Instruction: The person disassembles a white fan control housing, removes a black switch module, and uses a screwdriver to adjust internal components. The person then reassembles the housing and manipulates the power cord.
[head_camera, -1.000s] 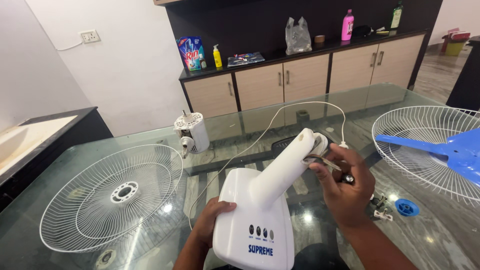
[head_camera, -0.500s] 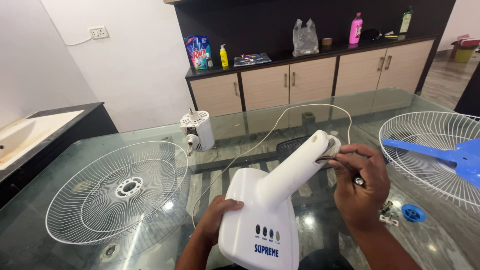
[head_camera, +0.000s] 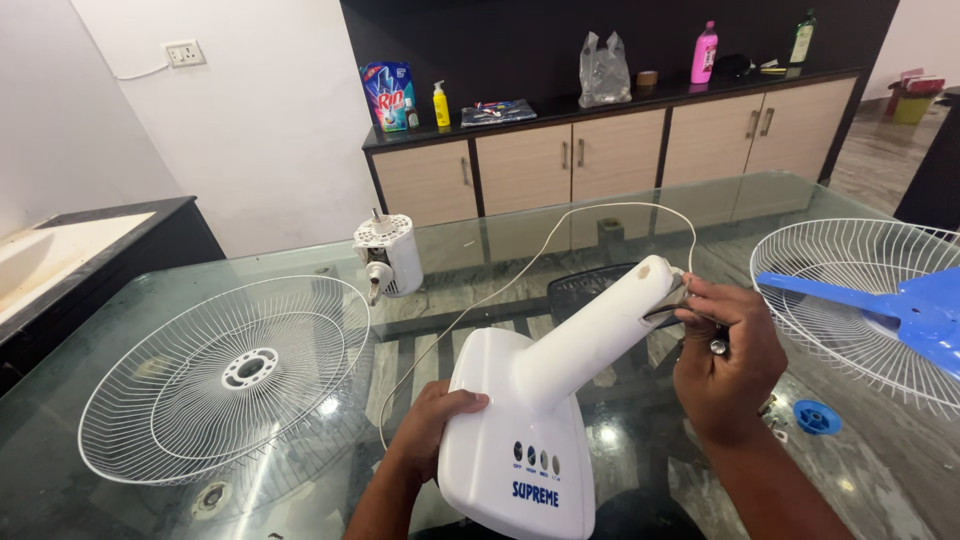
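White fan base (head_camera: 520, 440) with its angled neck sits at the near edge of the glass tabletop (head_camera: 480, 250), neck slanting up and away to the right. Left hand (head_camera: 432, 428) lies on the left side of the fan base, fingers curled over its edge, gripping it. Right hand (head_camera: 725, 360) is at the top end of the neck, closed around a small metal tool (head_camera: 716, 343); what kind of tool, cannot tell, only a shiny tip shows under the fingers. White power cord (head_camera: 560, 235) loops from the neck top out behind the fan base and back toward its left side. Left of the fan base a white wire fan guard (head_camera: 225, 375) lies flat on the tabletop. Behind and left of the fan base a white fan motor (head_camera: 388, 255) stands upright, well apart from it. Right of the fan base a second white wire guard (head_camera: 850, 290) lies with a blue fan blade (head_camera: 900, 310) in it. Small blue round cap (head_camera: 817, 417) lies just right of the right hand's wrist, near the fan base. Beyond the fan base, a dark-topped wood cabinet (head_camera: 600, 150) with bottles and a plastic bag on it.
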